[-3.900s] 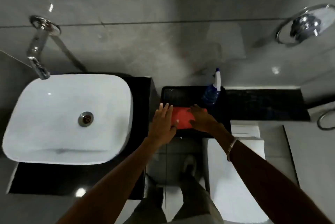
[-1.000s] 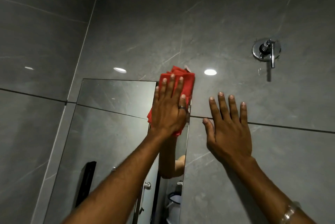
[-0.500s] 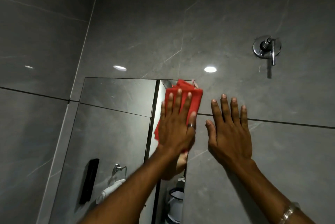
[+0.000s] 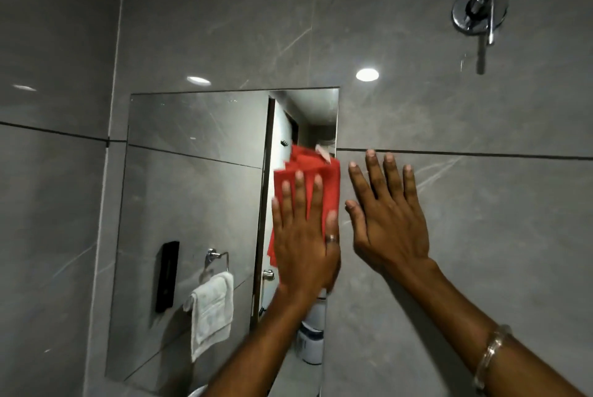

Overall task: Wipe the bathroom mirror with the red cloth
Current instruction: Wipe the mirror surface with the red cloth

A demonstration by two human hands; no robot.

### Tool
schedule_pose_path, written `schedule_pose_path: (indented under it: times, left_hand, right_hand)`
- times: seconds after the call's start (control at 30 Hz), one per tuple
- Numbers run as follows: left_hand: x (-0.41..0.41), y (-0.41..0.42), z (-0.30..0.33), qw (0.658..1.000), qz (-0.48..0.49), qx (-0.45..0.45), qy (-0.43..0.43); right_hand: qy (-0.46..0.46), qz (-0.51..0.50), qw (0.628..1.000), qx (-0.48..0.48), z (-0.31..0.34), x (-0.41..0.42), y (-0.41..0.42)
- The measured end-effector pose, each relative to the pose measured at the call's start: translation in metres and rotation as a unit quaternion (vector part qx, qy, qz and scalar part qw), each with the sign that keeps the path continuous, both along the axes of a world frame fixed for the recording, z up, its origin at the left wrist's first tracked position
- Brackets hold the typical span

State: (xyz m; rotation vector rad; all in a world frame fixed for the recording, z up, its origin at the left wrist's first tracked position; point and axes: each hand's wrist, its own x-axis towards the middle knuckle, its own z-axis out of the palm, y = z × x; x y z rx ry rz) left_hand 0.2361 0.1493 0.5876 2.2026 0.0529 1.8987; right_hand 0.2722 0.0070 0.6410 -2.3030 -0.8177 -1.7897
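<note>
The frameless mirror (image 4: 192, 191) hangs on the grey tiled wall, left of centre. A folded red cloth (image 4: 306, 173) lies flat against its right edge, about halfway up. My left hand (image 4: 305, 236) presses the cloth to the glass with fingers spread; a ring shows on one finger. To the right of the mirror, my right hand (image 4: 385, 220) rests flat on the wall tile with its fingers apart and nothing in it. The lower part of the cloth is hidden under my left palm.
A chrome shower valve (image 4: 478, 11) juts from the wall at the upper right. The mirror reflects a white towel (image 4: 211, 310) on a ring, a black wall fixture (image 4: 167, 274) and a door. The side wall meets this one in a corner at left.
My left hand has slid the red cloth down along the mirror's right edge from its top corner. Earlier, both hands were at the cloth on a black tray beside the sink.
</note>
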Motion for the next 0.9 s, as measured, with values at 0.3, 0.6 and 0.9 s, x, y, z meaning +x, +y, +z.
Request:
schedule_pose_path:
  times: [0.3, 0.6, 0.9]
  left_hand:
    - [-0.003, 0.011, 0.1, 0.998, 0.024, 0.056, -0.016]
    - [0.012, 0.015, 0.105, 0.998, 0.036, 0.02, -0.047]
    - [-0.007, 0.008, -0.095, 0.998, 0.047, -0.009, 0.048]
  right_hand:
    - [0.029, 0.046, 0.996, 0.074, 0.035, -0.01, 0.008]
    - [0.004, 0.001, 0.998, 0.062, -0.005, -0.004, 0.019]
    - [0.016, -0.02, 0.998, 0.051, -0.119, -0.008, 0.029]
